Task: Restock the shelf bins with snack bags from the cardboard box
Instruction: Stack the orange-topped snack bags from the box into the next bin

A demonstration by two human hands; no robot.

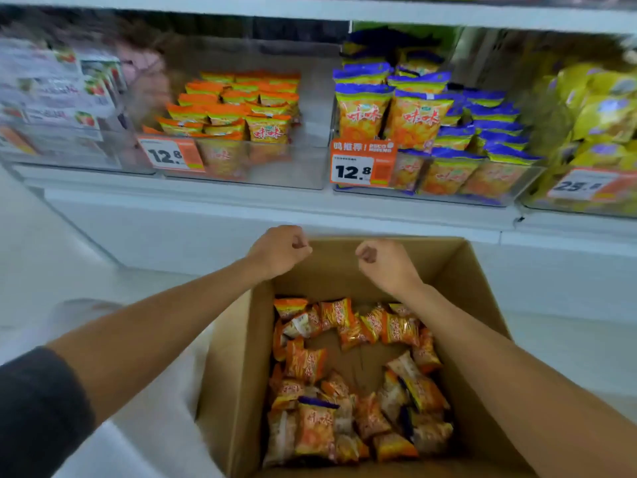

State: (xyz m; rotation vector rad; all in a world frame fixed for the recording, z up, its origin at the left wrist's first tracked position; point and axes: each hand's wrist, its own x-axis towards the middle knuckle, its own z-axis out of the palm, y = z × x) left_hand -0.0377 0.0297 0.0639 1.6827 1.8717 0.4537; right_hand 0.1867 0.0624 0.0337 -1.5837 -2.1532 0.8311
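Both sets of fingers [299, 243] are curled into empty fists, the left hand [277, 251] and right hand [386, 263] hovering over the far rim of the open cardboard box [227, 374]. Orange snack bags [310, 432] lie scattered round its bare middle. Above, clear shelf bins [275, 174] carry tags [165, 155] reading 12.8; the orange-bag bin has room at its right.

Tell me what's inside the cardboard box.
Inside the cardboard box lie loose snack bags, mostly orange, a few purple-topped, ringed round a bare patch of its bottom. Whatever lies beneath the bags is covered.
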